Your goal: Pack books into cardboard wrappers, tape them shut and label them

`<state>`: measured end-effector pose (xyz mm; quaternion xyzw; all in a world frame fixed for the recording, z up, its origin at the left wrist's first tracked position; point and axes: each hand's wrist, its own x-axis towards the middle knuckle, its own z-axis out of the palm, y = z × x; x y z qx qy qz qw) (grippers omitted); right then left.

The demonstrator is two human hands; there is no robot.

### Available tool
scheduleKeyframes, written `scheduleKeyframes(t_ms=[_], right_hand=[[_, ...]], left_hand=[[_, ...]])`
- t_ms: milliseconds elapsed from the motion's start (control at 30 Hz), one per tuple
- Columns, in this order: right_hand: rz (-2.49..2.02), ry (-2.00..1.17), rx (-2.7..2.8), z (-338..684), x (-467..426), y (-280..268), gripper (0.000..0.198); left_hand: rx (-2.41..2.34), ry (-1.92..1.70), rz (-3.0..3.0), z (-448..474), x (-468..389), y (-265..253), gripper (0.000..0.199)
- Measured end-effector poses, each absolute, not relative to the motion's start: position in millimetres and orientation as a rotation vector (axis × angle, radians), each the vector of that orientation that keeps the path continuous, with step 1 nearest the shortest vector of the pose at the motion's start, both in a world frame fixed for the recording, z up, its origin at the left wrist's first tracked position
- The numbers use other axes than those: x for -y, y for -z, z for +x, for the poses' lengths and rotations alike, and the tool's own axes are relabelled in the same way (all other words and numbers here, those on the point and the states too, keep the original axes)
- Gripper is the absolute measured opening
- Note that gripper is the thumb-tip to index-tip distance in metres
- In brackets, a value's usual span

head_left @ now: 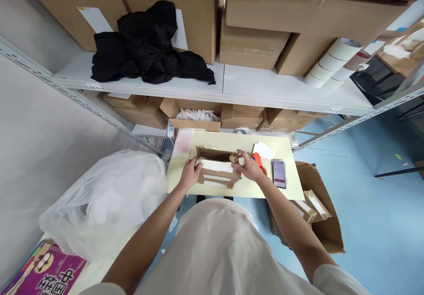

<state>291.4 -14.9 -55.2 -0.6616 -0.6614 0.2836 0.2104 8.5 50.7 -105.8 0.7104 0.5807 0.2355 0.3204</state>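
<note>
A small cardboard box (217,176) stands near the front edge of the pale yellow table (288,151), with white strips across its near side and its top open at the back. Gripping its left end is my left hand (190,174), thumb on the upper edge. At the right end, my right hand (247,167) pinches the box's edge or flap between thumb and fingers. Just right of that hand lies an orange tape dispenser (257,158), partly hidden. A phone (279,173) and a white paper (264,149) rest farther right.
A large open carton (331,237) with packed boxes stands on the floor at right. A translucent plastic bag (112,198) bulges at left. Behind the table, a metal shelf (238,85) holds cartons, black cloth (149,47) and stacked tape rolls (331,63).
</note>
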Motion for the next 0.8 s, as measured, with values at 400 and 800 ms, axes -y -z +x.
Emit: scheduleKeyframes(t_ms=[400,800], right_hand=[[-2.054,-0.542,2.183,272.3,21.1,78.0,0.064],[-2.002,-0.291,1.997,271.8,24.3,112.0,0.058]], left_hand=[[-1.498,-0.583,1.927,-3.6,-42.0,130.9,0.042],[-1.448,-0.611,1.897,3.6,-45.5,143.6,0.040]])
